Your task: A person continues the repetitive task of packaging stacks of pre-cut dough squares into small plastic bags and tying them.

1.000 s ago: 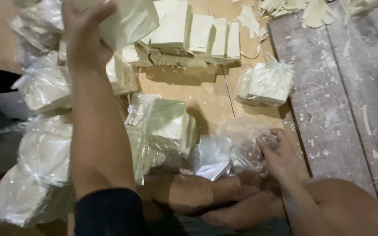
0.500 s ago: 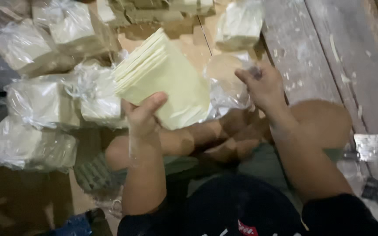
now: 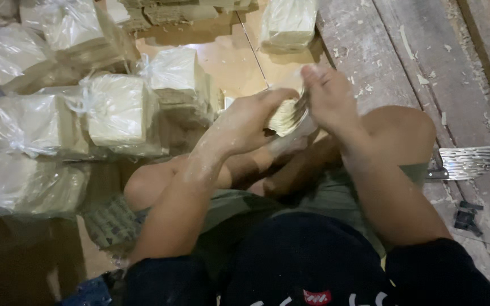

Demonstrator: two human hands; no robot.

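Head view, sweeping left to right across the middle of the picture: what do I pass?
Tied clear bags of pale sheets → left hand → stack of pale sheets in a clear bag, gripped by both hands → right hand → bent knee → cleaver blade lying on the worn wooden board.

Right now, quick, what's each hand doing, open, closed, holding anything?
Left hand: closed on the stack of pale sheets.
Right hand: gripping the clear plastic bag at that stack.
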